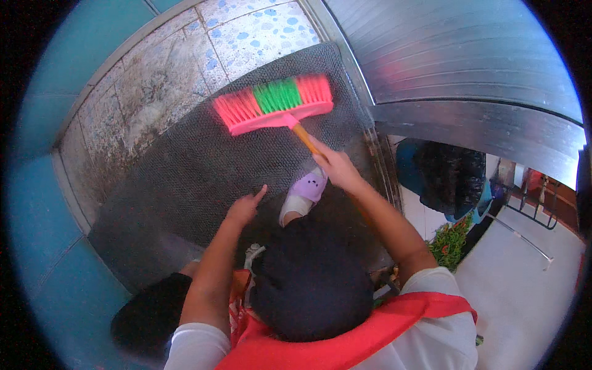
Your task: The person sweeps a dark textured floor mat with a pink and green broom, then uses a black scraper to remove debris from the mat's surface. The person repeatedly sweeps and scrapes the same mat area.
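My right hand (338,166) grips the wooden-coloured handle (305,138) of a broom near its head. The broom head (283,119) is pink plastic, with pink bristles at both ends and green bristles (278,95) in the middle. It lies across the view over a dark textured mat (185,185); whether the bristles touch the mat I cannot tell. My forearm and body hide the rest of the handle. Nothing is in my left hand (243,209), which hovers over the mat with one finger stretched out. A lilac slipper (309,186) is on my foot between the hands.
Stained floor tiles (254,32) with blue spots lie beyond the mat. A blue-green wall (41,194) runs along the left. At right stand a ribbed metal door (462,55), a container with a black plastic bag (448,175), green stems with red bits (451,243) and a black metal rack (532,210).
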Motion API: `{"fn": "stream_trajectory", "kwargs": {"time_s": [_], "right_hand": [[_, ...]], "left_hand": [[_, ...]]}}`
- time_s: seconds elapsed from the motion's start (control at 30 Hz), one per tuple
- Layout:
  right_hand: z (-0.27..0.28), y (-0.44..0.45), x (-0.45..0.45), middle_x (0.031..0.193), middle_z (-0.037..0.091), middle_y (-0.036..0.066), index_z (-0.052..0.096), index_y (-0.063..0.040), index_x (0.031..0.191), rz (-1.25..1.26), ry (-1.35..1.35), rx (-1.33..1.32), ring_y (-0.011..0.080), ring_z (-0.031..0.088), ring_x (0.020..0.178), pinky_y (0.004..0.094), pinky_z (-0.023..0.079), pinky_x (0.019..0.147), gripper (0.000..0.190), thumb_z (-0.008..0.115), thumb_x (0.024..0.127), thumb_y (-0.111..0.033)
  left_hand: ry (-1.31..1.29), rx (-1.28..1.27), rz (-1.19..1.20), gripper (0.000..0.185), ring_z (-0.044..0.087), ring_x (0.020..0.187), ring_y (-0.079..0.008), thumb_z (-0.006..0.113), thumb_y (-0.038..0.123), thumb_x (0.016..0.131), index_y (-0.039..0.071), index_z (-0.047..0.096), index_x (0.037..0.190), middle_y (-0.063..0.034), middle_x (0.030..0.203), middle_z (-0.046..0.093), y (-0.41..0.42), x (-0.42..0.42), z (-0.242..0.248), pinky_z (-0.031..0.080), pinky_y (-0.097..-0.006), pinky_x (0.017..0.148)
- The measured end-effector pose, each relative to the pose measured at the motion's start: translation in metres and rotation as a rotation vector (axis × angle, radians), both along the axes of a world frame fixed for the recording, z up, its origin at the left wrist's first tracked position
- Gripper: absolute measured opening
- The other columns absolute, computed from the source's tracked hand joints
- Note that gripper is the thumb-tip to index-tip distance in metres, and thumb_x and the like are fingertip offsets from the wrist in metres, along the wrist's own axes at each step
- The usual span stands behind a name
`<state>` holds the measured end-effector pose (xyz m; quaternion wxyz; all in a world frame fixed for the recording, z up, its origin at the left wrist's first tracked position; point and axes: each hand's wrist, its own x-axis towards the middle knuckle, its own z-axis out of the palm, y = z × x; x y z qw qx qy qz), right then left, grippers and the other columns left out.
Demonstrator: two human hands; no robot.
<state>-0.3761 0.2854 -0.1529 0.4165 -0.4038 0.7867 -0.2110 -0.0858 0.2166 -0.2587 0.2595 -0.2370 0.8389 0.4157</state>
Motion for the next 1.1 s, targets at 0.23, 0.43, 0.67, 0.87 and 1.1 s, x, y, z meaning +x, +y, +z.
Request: {"fn": "stream_trajectory", "kwargs": {"time_s": [0.23, 0.43, 0.67, 0.87, 1.1], "right_hand": [[-0.039, -0.168, 0.003, 0.062, 0.058, 0.021, 0.035, -0.036, 0.135, 0.073, 0.432, -0.372, 0.0358, 0.06, 0.056, 0.0466, 0.049, 0.052, 0.048, 0.05, 0.09, -0.028], [0.031, -0.096, -0.034, 0.081, 0.065, 0.015, 0.039, -0.031, 0.134, -0.14, -0.168, -0.006, 0.0293, 0.065, 0.071, 0.0391, 0.051, 0.065, 0.046, 0.05, 0.09, -0.024], [-0.005, -0.13, -0.028, 0.059, 0.05, 0.005, 0.038, -0.024, 0.136, -0.102, -0.066, -0.192, 0.0145, 0.051, 0.046, 0.03, 0.044, 0.044, 0.045, 0.048, 0.092, -0.022], [-0.015, -0.198, -0.047, 0.054, 0.047, 0.002, 0.037, -0.028, 0.137, -0.088, 0.127, -0.482, 0.0115, 0.047, 0.042, 0.0282, 0.041, 0.04, 0.047, 0.05, 0.092, -0.024], [0.036, -0.058, -0.025, 0.133, 0.046, 0.005, 0.038, -0.024, 0.136, 0.288, 0.199, -0.038, 0.0306, 0.059, 0.102, 0.0345, 0.048, 0.088, 0.049, 0.051, 0.089, -0.015]], "left_hand": [[-0.052, 0.021, 0.023, 0.082, 0.057, 0.092, -0.0379, 0.054, 0.002, 0.076, 0.038, 0.017, 0.141, -0.0193, 0.102, 0.056, -0.002, -0.001, 0.008, 0.048, -0.0451, 0.079], [-0.084, 0.03, -0.012, 0.086, 0.057, 0.095, -0.0382, 0.057, 0.002, 0.076, 0.035, 0.014, 0.142, -0.0191, 0.105, 0.055, -0.006, -0.008, 0.017, 0.047, -0.0448, 0.081], [-0.103, 0.082, 0.02, 0.083, 0.057, 0.094, -0.0376, 0.055, 0.004, 0.078, 0.035, 0.013, 0.143, -0.0191, 0.104, 0.055, -0.001, -0.006, 0.011, 0.048, -0.0449, 0.081], [-0.101, -0.046, -0.023, 0.075, 0.057, 0.092, -0.0363, 0.05, 0.007, 0.081, 0.033, 0.018, 0.142, -0.0177, 0.103, 0.055, -0.002, -0.009, 0.019, 0.048, -0.0443, 0.079], [-0.088, 0.089, -0.073, 0.077, 0.057, 0.093, -0.0358, 0.051, 0.005, 0.077, 0.028, 0.017, 0.143, -0.0181, 0.103, 0.056, -0.014, -0.01, 0.018, 0.048, -0.0438, 0.08]]}}
